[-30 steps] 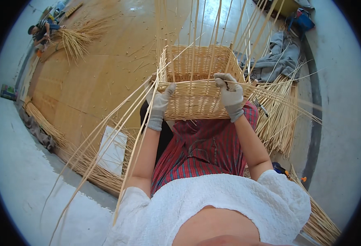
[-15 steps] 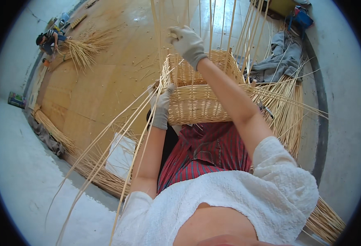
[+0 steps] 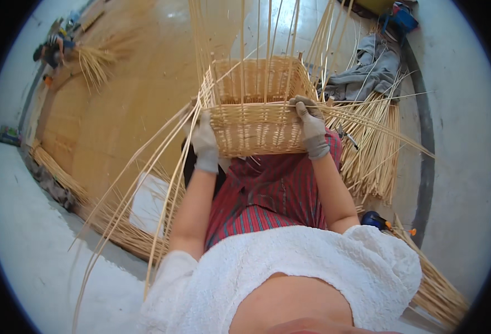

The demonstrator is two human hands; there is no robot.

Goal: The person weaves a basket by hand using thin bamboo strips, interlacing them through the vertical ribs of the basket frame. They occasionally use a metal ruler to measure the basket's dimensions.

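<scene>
A woven rectangular basket [image 3: 256,131] with tall upright canes sits over my lap on striped red cloth [image 3: 267,195]. My gloved left hand [image 3: 204,139] is closed on the near left corner, among long loose canes [image 3: 145,192] that trail down and to the left. My gloved right hand [image 3: 310,125] grips the near rim toward the right, thumb and fingers around the woven edge. More thin canes run out to the right from beside it.
A person [image 3: 53,53] crouches at upper left by spread canes. Cane piles [image 3: 376,161] lie right and lower left, with grey cloth [image 3: 368,72], a white board [image 3: 148,203], a dark tool with orange parts [image 3: 373,220] and a blue object [image 3: 401,25] around the wooden floor mat.
My right hand has come down from among the uprights above the basket, back onto the right of the near rim. The basket appears slightly higher and further left in view.
</scene>
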